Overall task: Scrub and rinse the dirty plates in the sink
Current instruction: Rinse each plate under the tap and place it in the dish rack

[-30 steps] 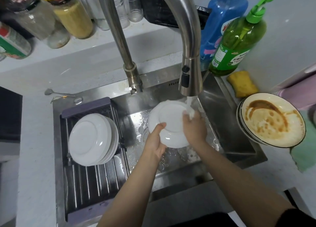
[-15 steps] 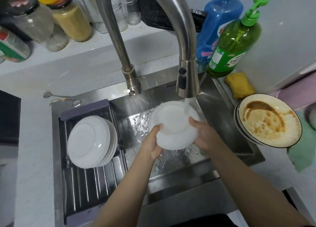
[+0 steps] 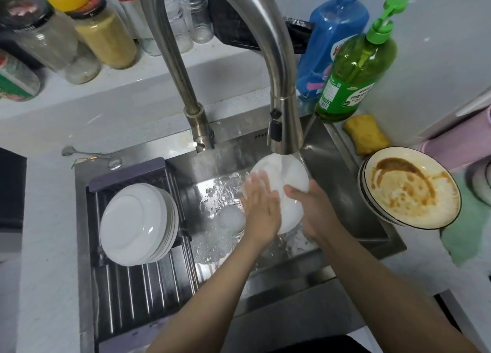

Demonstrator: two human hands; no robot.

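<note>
We see the tap [image 3: 284, 92] hanging low over the back of the sink [image 3: 345, 193], just above the plate [image 3: 288, 174] our hands hold, so there is little room to lift there. The rack [image 3: 148, 294] with stacked clean plates [image 3: 132, 222] fills the sink's left side. Dirty bowls [image 3: 409, 188] sit on the sink's right edge, with the sponge [image 3: 366, 137] and bottles [image 3: 356, 68] crowding the back right corner. The rack's front bars lie bare.

White plates [image 3: 138, 224], brown-smeared bowl [image 3: 410, 188] w/ dark rim, green soap bottle [image 3: 356, 76], blue bottle [image 3: 332, 36], yellow sponge [image 3: 366, 137].
</note>
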